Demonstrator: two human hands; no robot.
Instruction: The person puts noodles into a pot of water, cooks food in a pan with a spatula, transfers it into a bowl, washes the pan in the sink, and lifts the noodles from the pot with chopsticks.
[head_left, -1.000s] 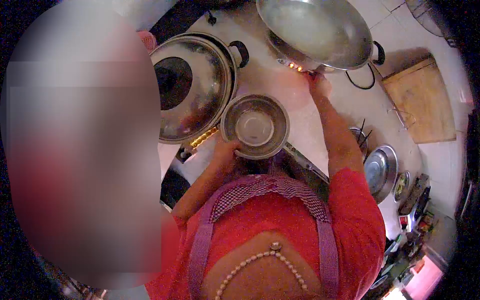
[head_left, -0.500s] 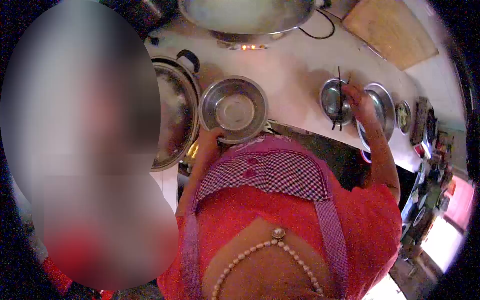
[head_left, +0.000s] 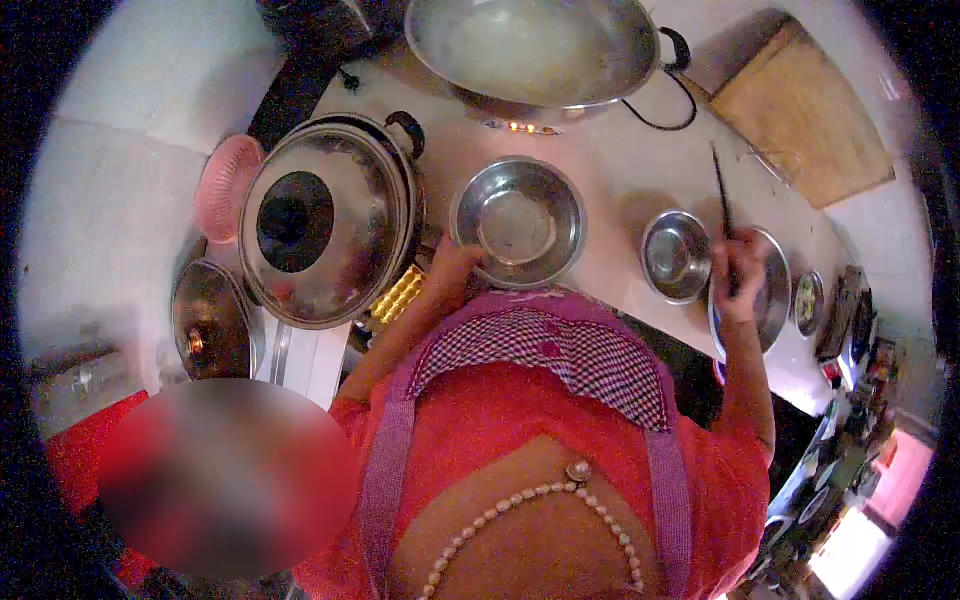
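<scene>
My left hand [head_left: 458,268] grips the near left rim of a steel bowl [head_left: 516,222], which has nothing visible in it. At the right, my right hand [head_left: 738,268] is closed around dark chopsticks [head_left: 722,190] that point away from me. It is above the left side of a wide steel basin [head_left: 772,290]. Just left of that hand sits a small steel bowl [head_left: 677,256]. A large wok [head_left: 535,50] with pale contents rests on a cooker [head_left: 520,127] with lit orange lights.
A big lidded pan [head_left: 345,220] stands on the left, beside a pink basket [head_left: 229,188] and another lid [head_left: 212,320]. At the back right lies a wooden board [head_left: 805,110]. A small dish [head_left: 809,303] is at the far right. A blurred person [head_left: 230,480] is at lower left.
My right hand has gone from the cooker's front to the small bowl and lifted the chopsticks off it. My left hand still holds the steel bowl. The view has shifted.
</scene>
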